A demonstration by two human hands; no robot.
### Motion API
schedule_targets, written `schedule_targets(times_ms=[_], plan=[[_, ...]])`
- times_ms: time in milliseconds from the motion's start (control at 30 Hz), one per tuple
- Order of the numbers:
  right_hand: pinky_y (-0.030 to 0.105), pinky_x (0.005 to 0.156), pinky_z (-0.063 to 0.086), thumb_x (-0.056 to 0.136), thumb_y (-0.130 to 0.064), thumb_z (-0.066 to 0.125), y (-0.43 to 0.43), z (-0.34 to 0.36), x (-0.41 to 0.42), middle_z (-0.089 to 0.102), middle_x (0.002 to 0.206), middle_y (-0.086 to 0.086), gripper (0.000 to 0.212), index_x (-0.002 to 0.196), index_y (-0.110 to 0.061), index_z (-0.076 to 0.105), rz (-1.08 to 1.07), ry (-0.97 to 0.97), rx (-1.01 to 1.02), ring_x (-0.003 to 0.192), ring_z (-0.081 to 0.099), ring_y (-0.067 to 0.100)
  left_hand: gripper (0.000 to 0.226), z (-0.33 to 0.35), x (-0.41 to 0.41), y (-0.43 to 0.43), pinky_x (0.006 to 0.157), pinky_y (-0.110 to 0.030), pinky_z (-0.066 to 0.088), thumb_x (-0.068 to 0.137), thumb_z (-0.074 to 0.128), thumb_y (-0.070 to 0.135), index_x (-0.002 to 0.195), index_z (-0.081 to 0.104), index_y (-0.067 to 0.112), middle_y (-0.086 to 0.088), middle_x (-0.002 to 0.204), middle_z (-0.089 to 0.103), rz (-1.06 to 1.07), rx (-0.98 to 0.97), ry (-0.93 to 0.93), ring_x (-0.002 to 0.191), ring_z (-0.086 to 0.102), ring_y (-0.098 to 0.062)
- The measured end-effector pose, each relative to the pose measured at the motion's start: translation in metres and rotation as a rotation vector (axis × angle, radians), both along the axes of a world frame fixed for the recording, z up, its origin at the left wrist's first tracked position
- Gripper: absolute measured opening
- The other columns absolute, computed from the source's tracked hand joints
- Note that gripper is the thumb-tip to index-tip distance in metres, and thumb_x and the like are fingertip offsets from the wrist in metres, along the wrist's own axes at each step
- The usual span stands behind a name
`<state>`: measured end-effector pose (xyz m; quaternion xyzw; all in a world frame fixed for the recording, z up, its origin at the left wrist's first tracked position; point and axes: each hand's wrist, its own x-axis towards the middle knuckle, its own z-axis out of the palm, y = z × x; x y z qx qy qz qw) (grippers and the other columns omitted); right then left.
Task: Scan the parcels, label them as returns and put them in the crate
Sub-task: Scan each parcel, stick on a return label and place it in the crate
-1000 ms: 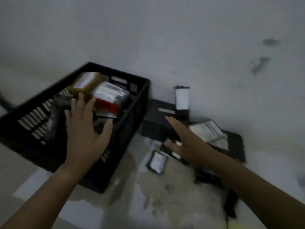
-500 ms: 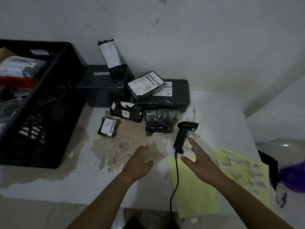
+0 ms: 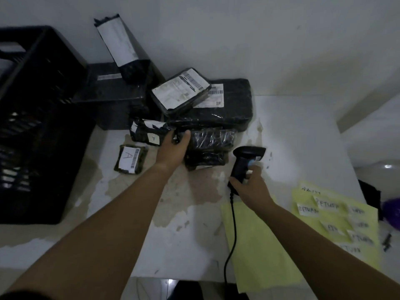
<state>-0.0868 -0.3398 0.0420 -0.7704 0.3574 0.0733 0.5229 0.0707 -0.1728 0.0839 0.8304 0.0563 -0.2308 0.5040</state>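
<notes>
Several black-wrapped parcels (image 3: 225,109) lie piled against the wall at the back of the white table (image 3: 298,135). My left hand (image 3: 174,148) reaches into the pile and grips the end of a black parcel with torn white labels (image 3: 147,133). A small parcel marked "A" (image 3: 131,156) lies alone to its left. My right hand (image 3: 251,185) holds the handle of the black barcode scanner (image 3: 246,159), which stands upright on the table with its cable running toward me. The black crate (image 3: 36,118) stands at the left.
Yellow sheets (image 3: 257,245) lie at the table's front right, one carrying several white "RETURN" labels (image 3: 324,206). A tall parcel (image 3: 119,44) leans on the wall behind a dark box (image 3: 110,96). The table's right edge drops off beside a purple object (image 3: 391,211).
My view swung from the crate to the table. My left hand moved forward from the bare tabletop onto the parcel pile, and my right hand closed around the scanner handle.
</notes>
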Motion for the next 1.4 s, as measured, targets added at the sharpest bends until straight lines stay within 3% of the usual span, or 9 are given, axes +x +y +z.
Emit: schedule_targets(times_ms=[167, 333, 467, 633, 800, 933, 1133, 1267, 1400], plan=[[0.024, 0.05, 0.042, 0.081, -0.032, 0.08, -0.001, -0.021, 0.018, 0.061, 0.106, 0.019, 0.063, 0.112, -0.012, 0.029, -0.114, 0.011, -0.111, 0.075, 0.061, 0.025, 0.077, -0.006, 0.032, -0.005, 0.1, -0.046, 0.054, 0.082, 0.06, 0.071, 0.143, 0.045, 0.027, -0.004, 0.135, 0.061, -0.002, 0.07, 0.049, 0.119, 0.062, -0.03], [0.037, 0.069, 0.051, 0.08, -0.022, 0.081, -0.006, -0.015, 0.024, 0.054, 0.103, 0.007, 0.074, 0.133, -0.005, 0.032, -0.094, 0.075, -0.093, 0.088, 0.06, 0.029, 0.078, -0.002, 0.035, -0.01, 0.052, -0.024, 0.051, 0.091, 0.06, 0.054, 0.148, 0.022, 0.018, -0.006, 0.115, 0.065, 0.034, 0.031, 0.343, 0.085, 0.074, -0.026], [0.043, 0.077, 0.059, 0.079, -0.02, 0.081, -0.01, 0.0, 0.02, 0.062, 0.108, 0.009, 0.069, 0.131, -0.012, 0.037, -0.175, 0.023, 0.108, 0.092, 0.066, 0.029, 0.06, -0.006, 0.03, -0.005, 0.052, -0.024, 0.051, 0.091, 0.061, 0.046, 0.139, 0.044, 0.016, -0.005, 0.104, 0.073, 0.036, -0.085, 0.395, 0.066, 0.074, -0.017], [0.055, 0.084, 0.059, 0.09, -0.011, 0.067, -0.007, 0.028, 0.003, 0.064, 0.111, 0.016, 0.053, 0.134, -0.024, 0.041, -0.254, -0.036, 0.365, 0.094, 0.069, 0.036, 0.031, 0.0, 0.006, 0.041, 0.061, -0.029, 0.053, 0.098, 0.057, 0.026, 0.126, 0.055, 0.013, -0.008, 0.105, 0.069, 0.095, -0.251, 0.325, 0.071, 0.064, -0.015], [0.058, 0.09, 0.055, 0.095, -0.001, 0.054, 0.016, 0.055, -0.016, 0.064, 0.109, 0.014, 0.044, 0.133, -0.022, 0.047, -0.237, -0.097, 0.406, 0.099, 0.068, 0.034, 0.039, -0.008, -0.016, 0.115, 0.073, -0.03, 0.055, 0.096, 0.054, 0.008, 0.135, 0.054, 0.012, -0.008, 0.116, 0.072, 0.242, -0.424, 0.3, 0.093, 0.069, -0.018], [0.06, 0.086, 0.055, 0.094, 0.004, 0.053, 0.052, 0.079, -0.025, 0.063, 0.101, 0.014, 0.037, 0.117, -0.024, 0.057, -0.123, -0.124, 0.375, 0.094, 0.067, 0.039, 0.049, -0.011, -0.038, 0.156, 0.082, -0.033, 0.056, 0.092, 0.056, 0.0, 0.137, 0.049, 0.018, -0.006, 0.124, 0.068, 0.257, -0.342, 0.274, 0.108, 0.069, -0.022], [0.044, 0.066, 0.055, 0.093, -0.011, 0.066, 0.1, 0.091, -0.025, 0.061, 0.087, 0.028, 0.016, 0.107, -0.019, 0.062, -0.008, -0.111, 0.303, 0.079, 0.066, 0.04, 0.024, -0.013, -0.043, 0.187, 0.059, -0.016, 0.045, 0.099, 0.053, 0.013, 0.121, 0.057, 0.019, 0.0, 0.103, 0.065, 0.174, -0.189, 0.243, 0.076, 0.062, -0.005], [0.048, 0.082, 0.057, 0.091, -0.021, 0.07, 0.124, 0.083, -0.018, 0.073, 0.091, 0.012, 0.014, 0.105, -0.022, 0.07, -0.004, -0.083, 0.269, 0.08, 0.072, 0.022, 0.023, -0.015, -0.03, 0.191, 0.062, -0.015, 0.053, 0.098, 0.057, 0.009, 0.119, 0.062, 0.018, 0.003, 0.106, 0.07, 0.103, -0.182, 0.215, 0.085, 0.07, -0.005], [0.058, 0.089, 0.055, 0.09, -0.025, 0.072, 0.147, 0.07, -0.006, 0.073, 0.089, 0.007, 0.007, 0.096, -0.024, 0.073, 0.046, -0.034, 0.278, 0.088, 0.07, 0.034, 0.033, -0.019, -0.026, 0.192, 0.069, -0.018, 0.053, 0.092, 0.065, 0.005, 0.117, 0.058, 0.026, 0.003, 0.115, 0.068, 0.022, -0.132, 0.215, 0.098, 0.068, -0.009]])
